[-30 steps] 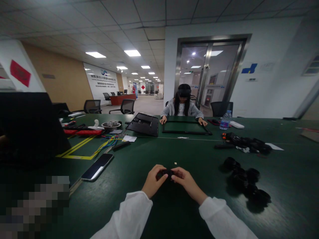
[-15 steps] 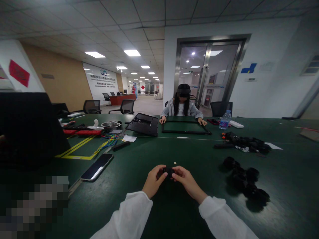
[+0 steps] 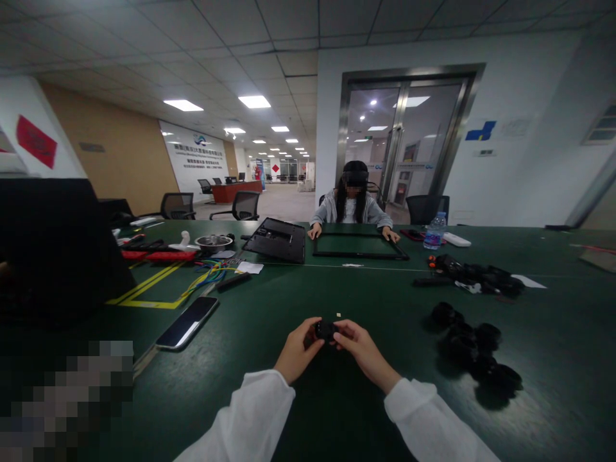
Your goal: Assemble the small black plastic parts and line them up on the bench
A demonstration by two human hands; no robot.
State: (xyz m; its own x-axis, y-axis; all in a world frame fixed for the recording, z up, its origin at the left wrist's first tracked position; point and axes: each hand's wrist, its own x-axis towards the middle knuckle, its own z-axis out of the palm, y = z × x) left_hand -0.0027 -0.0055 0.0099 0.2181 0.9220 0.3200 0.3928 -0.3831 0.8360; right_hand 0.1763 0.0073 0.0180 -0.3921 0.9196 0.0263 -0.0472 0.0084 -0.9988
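A small round black part (image 3: 326,330) is held between my two hands, above the green table (image 3: 308,295). Its exact kind is too dark to make out. My left hand (image 3: 298,346) pinches it from the left with thumb and fingers. From the right, my right hand (image 3: 359,346) grips it the same way, fingertips on its edge. A tiny pale piece (image 3: 339,315) lies just beyond my fingers. To the right of my hands, several black round parts (image 3: 464,346) sit in a loose cluster.
A smartphone (image 3: 188,323) lies at the left, with coloured wires (image 3: 206,277) behind it. Across the table a person (image 3: 353,202) holds a black rectangular frame (image 3: 360,255), beside a black panel (image 3: 276,240). A water bottle (image 3: 435,232) and black parts (image 3: 481,277) are at the right.
The black part has turned slightly between my fingers, and more of its round face shows. My hands have barely shifted. The person opposite keeps the same hold on the frame.
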